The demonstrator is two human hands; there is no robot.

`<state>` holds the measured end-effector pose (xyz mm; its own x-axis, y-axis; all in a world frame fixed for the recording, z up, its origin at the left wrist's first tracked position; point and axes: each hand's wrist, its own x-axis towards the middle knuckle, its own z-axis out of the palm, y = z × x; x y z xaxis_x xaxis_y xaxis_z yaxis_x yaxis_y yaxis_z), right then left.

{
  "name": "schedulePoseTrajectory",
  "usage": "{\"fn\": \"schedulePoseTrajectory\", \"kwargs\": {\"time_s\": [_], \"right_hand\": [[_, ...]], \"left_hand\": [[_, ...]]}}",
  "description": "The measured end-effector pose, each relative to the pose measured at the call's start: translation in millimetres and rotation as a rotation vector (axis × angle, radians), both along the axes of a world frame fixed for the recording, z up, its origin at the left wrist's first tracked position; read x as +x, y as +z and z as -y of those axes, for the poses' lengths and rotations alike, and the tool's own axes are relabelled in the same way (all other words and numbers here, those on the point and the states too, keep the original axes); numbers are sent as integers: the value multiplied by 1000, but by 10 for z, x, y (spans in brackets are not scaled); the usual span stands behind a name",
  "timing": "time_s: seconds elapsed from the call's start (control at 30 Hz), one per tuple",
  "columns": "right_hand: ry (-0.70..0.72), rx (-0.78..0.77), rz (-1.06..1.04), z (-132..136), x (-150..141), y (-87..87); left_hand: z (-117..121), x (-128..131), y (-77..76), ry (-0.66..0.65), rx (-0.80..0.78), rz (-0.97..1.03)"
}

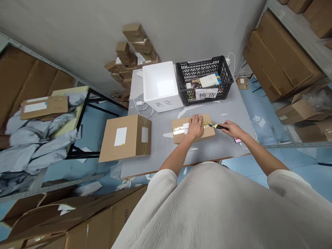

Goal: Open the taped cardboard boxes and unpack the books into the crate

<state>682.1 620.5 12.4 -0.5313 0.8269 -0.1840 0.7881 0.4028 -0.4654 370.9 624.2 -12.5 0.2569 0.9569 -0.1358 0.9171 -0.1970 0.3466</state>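
Observation:
On the grey table lies a small taped cardboard box with clear tape along its top and a white label. My left hand rests flat on the box top with the fingers stretched out. A black and yellow utility knife is gripped in my right hand. Its tip is at the taped right end of the box. Partly hidden beside my right wrist, a phone lies near the table's front edge.
Behind the box stand a white foam bin and a black plastic crate holding books or packets. A larger carton sits at the table's left. Grey mailing bags pile up further left; shelves with cartons rise on the right.

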Motion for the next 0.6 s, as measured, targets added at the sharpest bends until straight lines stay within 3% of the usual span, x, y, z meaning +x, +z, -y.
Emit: {"fn": "schedulePoseTrajectory", "kwargs": {"time_s": [0.2, 0.37, 0.47, 0.6], "right_hand": [[-55, 85, -4, 69, -77, -172], [-221, 185, -1, -83, 128, -144], [-259, 163, -43, -164, 209, -101], [-244, 99, -140, -188, 66, -139]], "left_hand": [[112, 29, -51, 49, 43, 12], [152, 31, -62, 40, 42, 25], [164, 48, -51, 48, 42, 21], [214, 29, 8, 43, 26, 41]]}}
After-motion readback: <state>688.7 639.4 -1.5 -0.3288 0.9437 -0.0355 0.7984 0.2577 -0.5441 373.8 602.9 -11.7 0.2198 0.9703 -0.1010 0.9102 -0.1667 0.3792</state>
